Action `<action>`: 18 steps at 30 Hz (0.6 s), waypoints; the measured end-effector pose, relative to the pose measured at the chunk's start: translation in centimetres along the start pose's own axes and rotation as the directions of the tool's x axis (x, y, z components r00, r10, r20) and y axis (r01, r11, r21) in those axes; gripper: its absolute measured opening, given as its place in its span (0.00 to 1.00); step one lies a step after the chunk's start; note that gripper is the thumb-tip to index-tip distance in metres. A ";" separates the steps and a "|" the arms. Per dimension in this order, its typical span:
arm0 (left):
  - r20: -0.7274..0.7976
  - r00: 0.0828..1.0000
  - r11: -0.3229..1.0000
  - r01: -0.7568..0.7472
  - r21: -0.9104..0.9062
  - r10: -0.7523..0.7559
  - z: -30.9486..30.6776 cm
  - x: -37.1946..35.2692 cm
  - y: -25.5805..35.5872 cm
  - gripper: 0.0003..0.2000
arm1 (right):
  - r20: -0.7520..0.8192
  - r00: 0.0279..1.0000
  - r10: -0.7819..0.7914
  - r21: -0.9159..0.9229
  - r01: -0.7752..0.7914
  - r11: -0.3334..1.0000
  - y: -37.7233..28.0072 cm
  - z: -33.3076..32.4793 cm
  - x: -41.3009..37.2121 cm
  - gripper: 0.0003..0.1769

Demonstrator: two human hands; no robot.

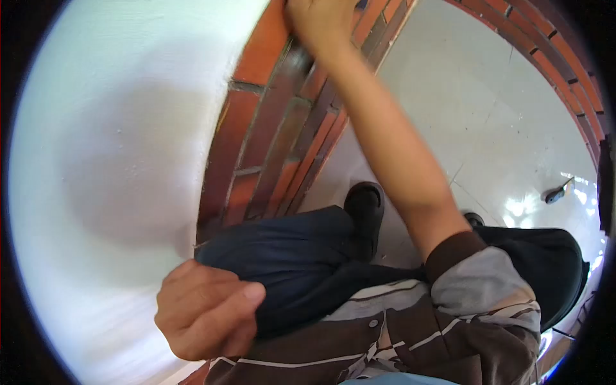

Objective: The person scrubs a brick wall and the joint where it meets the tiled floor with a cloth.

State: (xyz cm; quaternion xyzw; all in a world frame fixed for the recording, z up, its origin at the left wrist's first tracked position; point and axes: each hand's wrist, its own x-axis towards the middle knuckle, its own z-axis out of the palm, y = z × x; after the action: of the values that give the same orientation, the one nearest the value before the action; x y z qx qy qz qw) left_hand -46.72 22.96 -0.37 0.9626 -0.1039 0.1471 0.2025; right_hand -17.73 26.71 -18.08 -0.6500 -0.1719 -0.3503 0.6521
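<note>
My left hand [208, 311] is closed in a fist at the lower left, close to the white wall [128, 160], with the thumb laid over the fingers. Whatever it may hold is hidden inside the fist. A small thin tip shows just above it, by the wall's edge. My right arm reaches up and forward, and my right hand [323, 22] is at the red-brown brick facing [247, 135], at the top edge of the view. Its fingers are mostly cut off by the frame, so I cannot make out their grip.
Pale floor tiles [449, 96] lie to the right of the brick strip. A knife-like tool with a dark handle [555, 194] rests on the floor at the right. More brickwork [545, 45] curves along the upper right. A black shoe [364, 215] stands near the bricks.
</note>
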 end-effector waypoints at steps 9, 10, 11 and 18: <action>0.161 0.986 0.997 0.035 0.067 -0.046 -0.2 0.5 1.1 0.16 | -0.189 0.939 0.289 -0.015 -0.297 0.955 9.9 -1.7 -10.4 0.21; 0.154 0.988 0.998 0.022 0.058 -0.031 -0.1 0.4 1.1 0.16 | -0.116 0.923 0.368 -0.082 -0.378 0.922 10.0 -2.2 -13.4 0.23; 0.147 0.989 0.999 0.008 0.050 -0.015 -0.1 0.3 1.1 0.16 | -0.051 0.893 0.448 -0.155 -0.450 0.879 10.1 -2.7 -16.6 0.24; 0.227 0.974 0.999 -0.029 0.017 0.025 0.2 1.5 1.1 0.16 | 0.247 0.352 0.903 -0.356 -0.833 0.423 -2.4 -7.6 -35.3 0.21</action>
State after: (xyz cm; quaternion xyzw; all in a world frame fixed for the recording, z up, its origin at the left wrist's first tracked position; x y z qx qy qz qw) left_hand -45.53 21.69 0.38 0.9736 -0.1379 0.0400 0.1776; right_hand -45.65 27.79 -41.03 -0.7499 0.0996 0.1788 0.6292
